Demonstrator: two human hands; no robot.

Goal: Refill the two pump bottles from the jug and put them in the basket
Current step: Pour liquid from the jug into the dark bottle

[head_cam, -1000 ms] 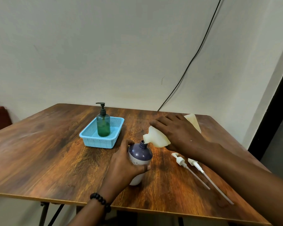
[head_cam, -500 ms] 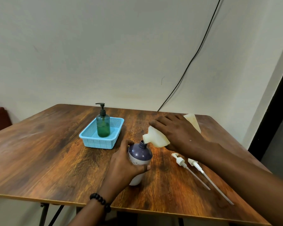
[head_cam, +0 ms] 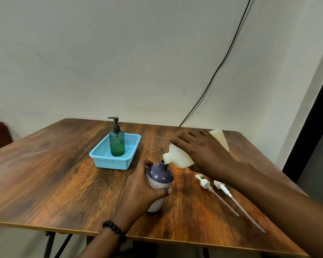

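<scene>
Jug (head_cam: pixel 177 158) body and bottle (head_cam: pixel 159 178) side — behind the hands

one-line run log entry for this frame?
phase: pouring | right hand: tilts jug over purple bottle | left hand: steadies it | green bottle: in basket

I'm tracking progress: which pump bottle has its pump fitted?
The green bottle standing in the blue basket; the purple-topped bottle in the left hand has an open neck.
</scene>
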